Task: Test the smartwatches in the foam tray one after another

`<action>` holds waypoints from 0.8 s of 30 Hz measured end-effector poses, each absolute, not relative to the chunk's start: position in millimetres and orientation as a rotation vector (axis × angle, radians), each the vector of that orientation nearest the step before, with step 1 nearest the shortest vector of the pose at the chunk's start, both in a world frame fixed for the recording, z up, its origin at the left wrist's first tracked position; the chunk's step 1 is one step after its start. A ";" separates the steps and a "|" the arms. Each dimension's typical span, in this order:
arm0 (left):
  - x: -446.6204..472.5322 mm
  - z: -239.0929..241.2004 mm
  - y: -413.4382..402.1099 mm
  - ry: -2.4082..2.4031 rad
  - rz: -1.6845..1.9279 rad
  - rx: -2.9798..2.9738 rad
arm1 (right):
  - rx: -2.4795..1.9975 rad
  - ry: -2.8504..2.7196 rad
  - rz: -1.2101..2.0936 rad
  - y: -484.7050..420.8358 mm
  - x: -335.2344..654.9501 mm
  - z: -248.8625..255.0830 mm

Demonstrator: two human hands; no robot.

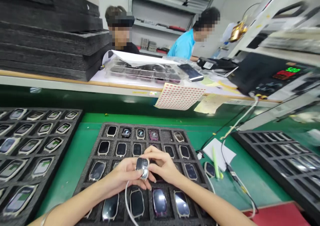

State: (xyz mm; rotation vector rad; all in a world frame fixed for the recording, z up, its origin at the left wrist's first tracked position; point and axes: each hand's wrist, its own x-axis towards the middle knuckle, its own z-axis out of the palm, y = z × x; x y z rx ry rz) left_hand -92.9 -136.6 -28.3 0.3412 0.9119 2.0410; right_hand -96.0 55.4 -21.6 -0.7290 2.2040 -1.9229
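Both hands are meeting over the near middle of the black foam tray: the left hand is pinching a small dark-screened watch body, the right hand is gripping its right edge. Far right, a green display is reading 500.

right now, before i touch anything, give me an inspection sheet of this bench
surface: green mat carrying the middle foam tray, a left tray and a right tray.
job's things: watch body held over the middle foam tray, whose pockets hold more watches; one top-row pocket is empty.
clutter: white paper, green pen and a loose watch on the mat.
grippers: left hand holds the watch body; right hand grips its right edge.
cables: white cable hangs from the watch body; white lead and black lead cross the mat.
surroundings: two people behind a raised shelf; stacked black foam, sticker sheet, lit display.
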 end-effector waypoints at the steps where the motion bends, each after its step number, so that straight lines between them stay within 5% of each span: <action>1: -92.7 -29.0 -136.0 0.897 2.042 0.342 | -0.703 2.195 -1.956 54.7 -95.2 -23.6; 12: -93.7 -25.7 -138.7 0.945 1.997 0.387 | -0.749 2.208 -2.012 54.9 -95.3 -27.6; 24: -97.6 -28.4 -139.9 1.470 2.006 0.278 | -1.154 2.693 -1.384 52.9 -97.1 -21.7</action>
